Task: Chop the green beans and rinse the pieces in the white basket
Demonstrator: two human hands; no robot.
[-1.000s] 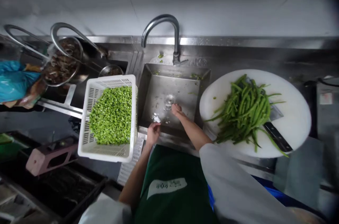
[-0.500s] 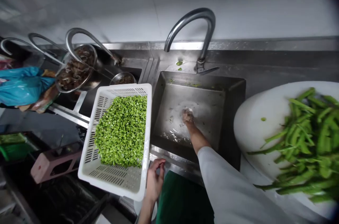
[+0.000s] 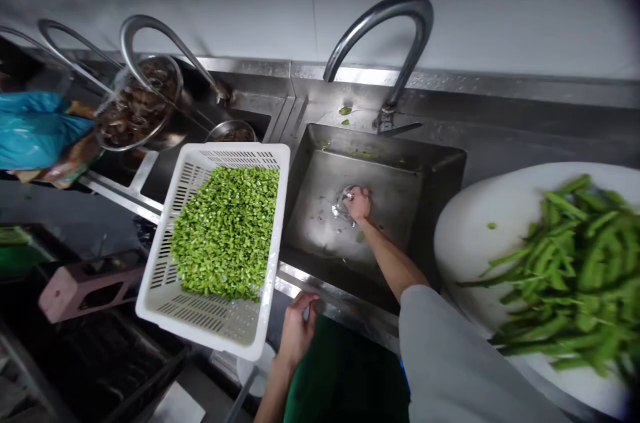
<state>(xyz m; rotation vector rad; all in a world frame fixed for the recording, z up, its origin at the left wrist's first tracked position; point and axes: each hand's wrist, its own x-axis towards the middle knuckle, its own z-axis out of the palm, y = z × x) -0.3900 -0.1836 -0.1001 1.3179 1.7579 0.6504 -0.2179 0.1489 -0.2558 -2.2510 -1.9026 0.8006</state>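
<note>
My right hand [image 3: 359,204] reaches down into the steel sink [image 3: 320,263], its fingers curled at a shiny silver patch [image 3: 344,202] near the bottom. Whether that is metal or moving water I cannot tell. Small green scraps lie in the sink. At its front edge, my left hand [image 3: 299,330] is loosely bent with thumb and fingers apart, holding nothing. Just left of that hand is a white slotted plastic basket [image 3: 274,263], tilted, with chopped green vegetable pieces [image 3: 225,233] inside.
A curved faucet [image 3: 395,6] rises behind the sink. To the right, long green vegetable pieces [image 3: 575,276] lie on a round white board [image 3: 470,230]. Farther left are a metal bowl [image 3: 173,86] of brownish food, a blue plastic bag [image 3: 33,130] and a pink stand [image 3: 75,290].
My right hand has lifted slightly, and its fingers now show clearly beside the shiny patch. The ripples around it have lessened. My left hand keeps its bent pose, and the view has shifted.
</note>
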